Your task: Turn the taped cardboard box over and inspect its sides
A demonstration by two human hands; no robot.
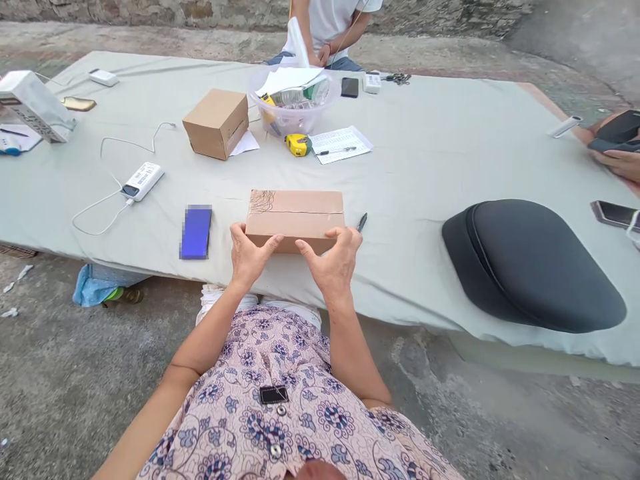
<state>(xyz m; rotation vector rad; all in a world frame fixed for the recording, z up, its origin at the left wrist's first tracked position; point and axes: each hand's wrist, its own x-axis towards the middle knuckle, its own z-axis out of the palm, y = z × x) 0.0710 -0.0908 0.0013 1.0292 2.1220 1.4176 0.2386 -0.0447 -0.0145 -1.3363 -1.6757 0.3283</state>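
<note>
A long brown cardboard box [300,203] lies on the cloth-covered table right in front of me, dark scribbled lines at its top left corner. At its left end, my left hand [250,257] grips it, thumb on the near side. My right hand [333,257] grips the opposite end the same way, thumb pointing inward. Fingers on the far parts of both ends are partly hidden. A black pen [362,222] lies just beyond my right hand. To the left of the box is a flat blue, pixelated rectangle [196,232].
Farther back stand another cardboard box [213,123] and a plastic basket [295,121] of papers and bottles. Nearby lie a yellow tape measure [299,145] and a written sheet [343,145]. A power bank [143,181] sits left; a black cushion [535,267] right. Two people sit around the table.
</note>
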